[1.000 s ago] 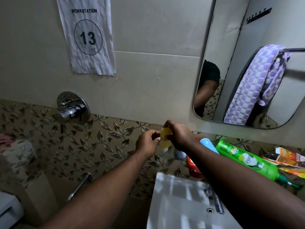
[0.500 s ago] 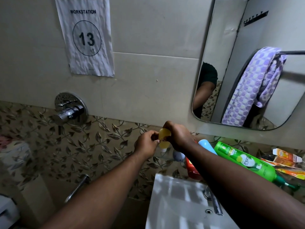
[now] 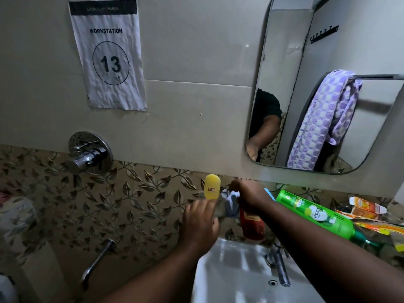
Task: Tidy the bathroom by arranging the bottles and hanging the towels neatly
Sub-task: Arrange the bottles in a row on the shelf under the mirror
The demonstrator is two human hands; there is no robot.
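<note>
Half a second before, both my hands pinched the small yellow bottle (image 3: 211, 186) between them; now it stood upright on its own against the leaf-patterned tiles (image 3: 122, 200), smooth, rounded at the top, with a tiny label. My left hand (image 3: 200, 224) had dropped just below it, its grip spread and blurred, fingertips close to the bottle's base, though I could not tell if they touched. My right hand (image 3: 249, 196) had shifted right, its grip curled over a pale grey-white thing, perhaps a cap. Beneath it sat a red bottle (image 3: 251, 226). The glossy green bottle (image 3: 317, 217) lay tilted beside crumpled orange packets (image 3: 367, 209). The checked purple towel (image 3: 323, 121) hung in the mirror (image 3: 284, 51), above the white basin (image 3: 231, 272).
</note>
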